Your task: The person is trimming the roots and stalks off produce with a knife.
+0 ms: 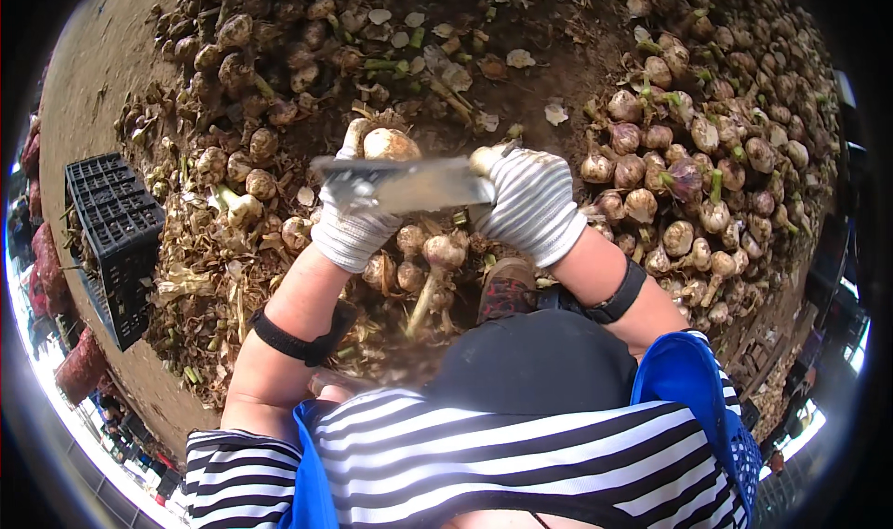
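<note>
In a striped, light-coloured glove, my left hand (356,217) is closed around a garlic bulb (391,145), whose pale round side shows above the fingers. My right hand (535,199), gloved alike, grips a broad-bladed knife (419,185); its handle is mostly hidden in the fist. The blade is smeared by motion and lies across the front of my left hand, just below the bulb. Whether its edge touches the bulb I cannot tell. Beneath the hands lie several garlic bulbs, one with a long stem (437,268).
A large heap of garlic bulbs (688,175) spreads on the right, with more bulbs (244,171) among dry husks on the left. A black plastic crate (116,250) stands at the far left, near reddish sacks (79,366). Stem scraps and peelings litter the ground ahead. My shoe (507,290) is below.
</note>
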The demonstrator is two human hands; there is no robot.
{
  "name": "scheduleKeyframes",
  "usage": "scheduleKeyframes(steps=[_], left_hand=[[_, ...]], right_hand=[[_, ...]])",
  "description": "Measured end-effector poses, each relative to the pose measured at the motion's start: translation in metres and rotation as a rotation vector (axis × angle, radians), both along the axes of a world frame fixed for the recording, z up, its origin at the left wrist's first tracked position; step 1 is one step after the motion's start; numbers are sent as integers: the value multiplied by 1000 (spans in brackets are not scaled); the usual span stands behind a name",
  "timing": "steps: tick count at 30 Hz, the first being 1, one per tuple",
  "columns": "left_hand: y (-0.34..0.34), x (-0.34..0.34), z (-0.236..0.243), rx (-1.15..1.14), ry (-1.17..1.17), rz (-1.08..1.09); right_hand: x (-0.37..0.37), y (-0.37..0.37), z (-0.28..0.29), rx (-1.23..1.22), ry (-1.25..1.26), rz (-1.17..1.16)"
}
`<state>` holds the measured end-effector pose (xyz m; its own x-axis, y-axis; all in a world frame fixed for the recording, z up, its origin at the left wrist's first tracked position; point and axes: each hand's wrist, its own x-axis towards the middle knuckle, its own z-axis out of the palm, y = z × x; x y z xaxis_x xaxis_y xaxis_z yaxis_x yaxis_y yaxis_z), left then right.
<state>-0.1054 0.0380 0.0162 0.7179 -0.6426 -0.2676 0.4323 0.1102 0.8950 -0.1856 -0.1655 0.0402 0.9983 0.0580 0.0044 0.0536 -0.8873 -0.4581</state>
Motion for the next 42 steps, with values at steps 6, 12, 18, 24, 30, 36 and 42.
scheduleKeyframes(steps=[6,12,18,24,30,36,42], left_hand=[[-17,-6,29,-422,712,316],[9,30,2,659,-857,142],[23,51,-8,-86,296,216],[1,40,37,1015,-1311,-98],[7,42,7,342,-322,112],[4,35,-4,-86,383,127],[-19,29,16,-46,314,-29]], right_hand=[[-20,-52,-40,-134,580,-379],[-19,-44,-28,284,418,-474],[-13,-27,-17,478,467,-338],[-18,-30,-20,600,465,-389],[-20,-30,-22,668,433,-414],[-24,-31,-23,712,434,-414],[-20,-31,-15,619,380,-347]])
